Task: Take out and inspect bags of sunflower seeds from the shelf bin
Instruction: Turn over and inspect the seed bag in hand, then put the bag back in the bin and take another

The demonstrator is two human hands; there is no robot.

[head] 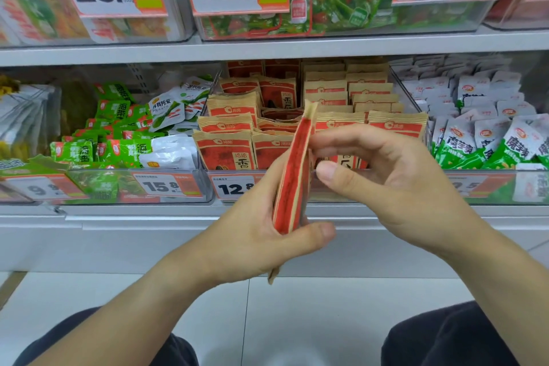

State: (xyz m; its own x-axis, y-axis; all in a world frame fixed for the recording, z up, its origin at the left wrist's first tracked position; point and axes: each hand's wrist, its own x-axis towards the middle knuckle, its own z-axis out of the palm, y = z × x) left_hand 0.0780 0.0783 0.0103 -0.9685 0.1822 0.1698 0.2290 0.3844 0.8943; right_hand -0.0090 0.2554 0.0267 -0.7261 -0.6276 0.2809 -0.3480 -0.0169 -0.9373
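A red and tan bag of sunflower seeds (292, 175) stands edge-on in front of the shelf, blurred. My left hand (252, 235) grips its lower part, thumb across the bottom edge. My right hand (383, 178) has its fingers curled against the bag's right side, with the thumb just off it. Behind them a clear shelf bin (416, 98) holds several rows of the same red and tan bags (228, 145), upright. A gap shows in the bin's middle rows.
The bin on the left holds green snack packs (116, 128); the one on the right holds white and green packs (490, 134). Price tags (231, 187) hang on the bin fronts. An upper shelf (267, 47) carries more bins. My knees (445, 342) frame the tiled floor.
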